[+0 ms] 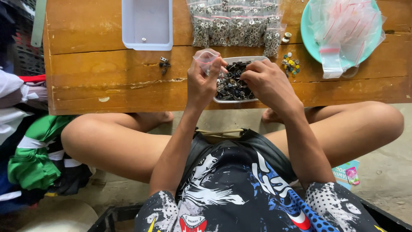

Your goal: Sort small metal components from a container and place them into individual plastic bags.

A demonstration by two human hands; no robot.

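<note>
The left hand (203, 81) pinches one small clear plastic zip bag (206, 57) between thumb and fingertips, holding it upright above the near left corner of a shallow rectangular clear plastic tray (235, 96). The bag's long axis runs roughly up and away from the person. Its top end looks pulled open, though I cannot be sure of that.

The right hand (267, 81) rests over the right part of the tray, its fingers curled narrow and dipped into the heap of small dark and silvery metal fasteners (231, 83) inside. Whether those fingertips grip a piece cannot be told. The one tray sits at the near edge of the low brown wooden table (94, 81), its long side running left to right, between the person's two bare knees.

Along the far edge lies a row of filled clear bags of silvery metal rings (234, 28); about five or six show, overlapping, so the count is uncertain. Their long axes point away from the person. To their left stands one pale lilac rectangular plastic box (147, 25) with a single small piece inside. One small dark metal clip (164, 64) lies alone on the wood just below it. At the far right, one round teal plastic plate (310, 32) carries a loose pile of empty clear zip bags with red strips (343, 30), too tangled to count. Between plate and tray lies a small cluster of coloured beads (291, 64), too small to count.
</note>
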